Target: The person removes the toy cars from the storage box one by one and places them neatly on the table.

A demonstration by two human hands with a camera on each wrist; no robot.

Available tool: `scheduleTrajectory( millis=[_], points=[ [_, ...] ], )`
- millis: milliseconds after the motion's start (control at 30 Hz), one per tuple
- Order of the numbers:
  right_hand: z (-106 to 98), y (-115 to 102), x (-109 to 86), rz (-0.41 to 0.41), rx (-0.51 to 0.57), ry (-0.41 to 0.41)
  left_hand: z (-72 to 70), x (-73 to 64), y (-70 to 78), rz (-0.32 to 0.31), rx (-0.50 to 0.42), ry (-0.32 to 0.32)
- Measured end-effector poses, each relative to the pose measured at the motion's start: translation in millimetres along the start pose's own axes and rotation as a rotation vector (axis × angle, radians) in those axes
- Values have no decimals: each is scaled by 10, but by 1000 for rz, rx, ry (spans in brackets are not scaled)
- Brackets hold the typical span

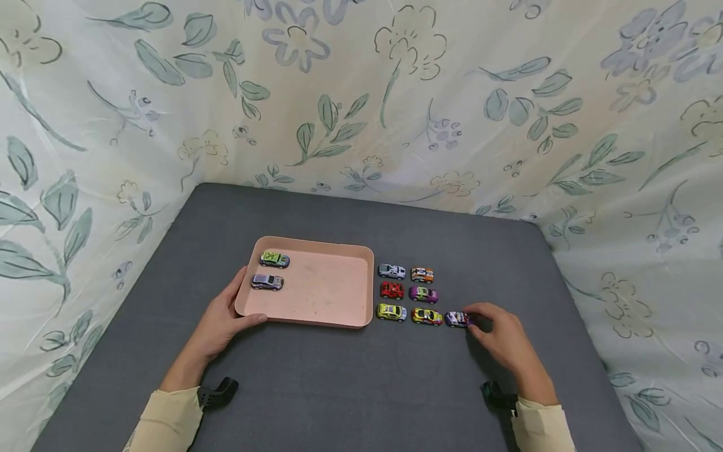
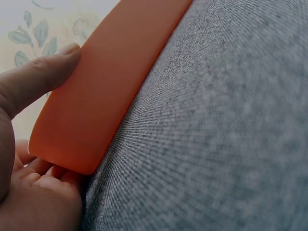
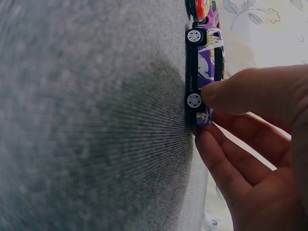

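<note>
My left hand (image 1: 223,320) grips the left front corner of a pink tray (image 1: 316,323), thumb over the front wall and fingers around the end. In the left wrist view the tray's side wall (image 2: 106,82) looks orange, with the thumb pressed to its edge. A green toy car (image 1: 274,259) and a silver toy car (image 1: 267,282) stand inside the tray at the left. With thumb and fingers, my right hand (image 1: 503,333) pinches the rear end of a purple-and-white toy car (image 1: 457,319). Its wheels are at the cloth in the right wrist view.
Right of the tray, more toy cars stand in rows: white-grey (image 1: 392,271) and orange (image 1: 422,275), red (image 1: 392,290) and purple (image 1: 423,294), yellow-green (image 1: 391,312) and yellow-red (image 1: 426,316). Grey cloth (image 1: 339,389) covers the table. A floral curtain (image 1: 350,81) hangs behind and at both sides.
</note>
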State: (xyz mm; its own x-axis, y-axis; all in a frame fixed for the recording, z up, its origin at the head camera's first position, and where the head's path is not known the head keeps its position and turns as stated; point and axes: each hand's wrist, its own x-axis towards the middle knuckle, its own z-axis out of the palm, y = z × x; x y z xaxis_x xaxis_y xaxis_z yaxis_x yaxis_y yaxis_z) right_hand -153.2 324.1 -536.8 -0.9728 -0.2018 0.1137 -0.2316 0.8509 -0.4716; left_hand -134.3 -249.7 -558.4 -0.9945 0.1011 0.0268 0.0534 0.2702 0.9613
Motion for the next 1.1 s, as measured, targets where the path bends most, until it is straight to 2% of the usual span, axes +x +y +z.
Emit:
scheduleTrajectory(
  millis=[167, 433, 567, 733, 867, 1100],
  points=[
    [-3, -4, 1, 3, 19, 32, -8, 10, 2, 5, -2, -3],
    [15, -83, 33, -37, 34, 159, -4, 20, -29, 20, -15, -9],
    [44, -212, 100, -61, 71, 219, -13, 2, -38, 20, -9, -7],
    [129, -476, 297, -114, 193, 270, -30, 18, -40, 35, -16, -1],
    [221, -719, 442, -169, 252, 261, -17, 38, -52, 44, -21, -16],
    [344, -1129, 653, -239, 335, 186, -16, 20, -68, 41, -6, 0]
  ],
)
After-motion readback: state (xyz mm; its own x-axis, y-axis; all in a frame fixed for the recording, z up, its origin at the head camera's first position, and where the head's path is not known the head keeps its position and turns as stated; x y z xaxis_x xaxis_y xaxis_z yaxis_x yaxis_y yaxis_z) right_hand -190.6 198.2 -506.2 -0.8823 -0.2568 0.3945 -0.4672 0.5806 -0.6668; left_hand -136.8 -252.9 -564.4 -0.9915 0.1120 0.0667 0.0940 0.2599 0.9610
